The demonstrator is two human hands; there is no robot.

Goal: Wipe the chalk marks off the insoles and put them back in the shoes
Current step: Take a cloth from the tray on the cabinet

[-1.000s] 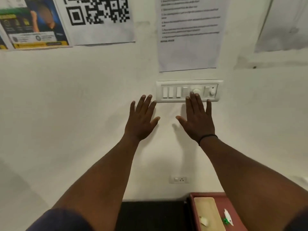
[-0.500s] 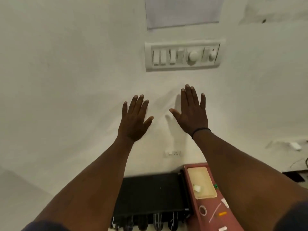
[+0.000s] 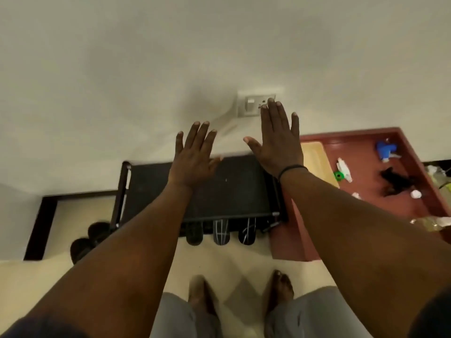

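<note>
Below, a black shoe rack (image 3: 229,191) stands against the white wall (image 3: 122,81); left hand (image 3: 195,157) and right hand (image 3: 280,145) hover flat, fingers straight, holding nothing.

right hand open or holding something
Open. The right hand is held out flat with fingers straight and spread, nothing in its grip.

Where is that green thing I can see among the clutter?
In the head view, the small green object lies in the reddish-brown tray on the right, beside a white item and just right of the pale board.
</note>
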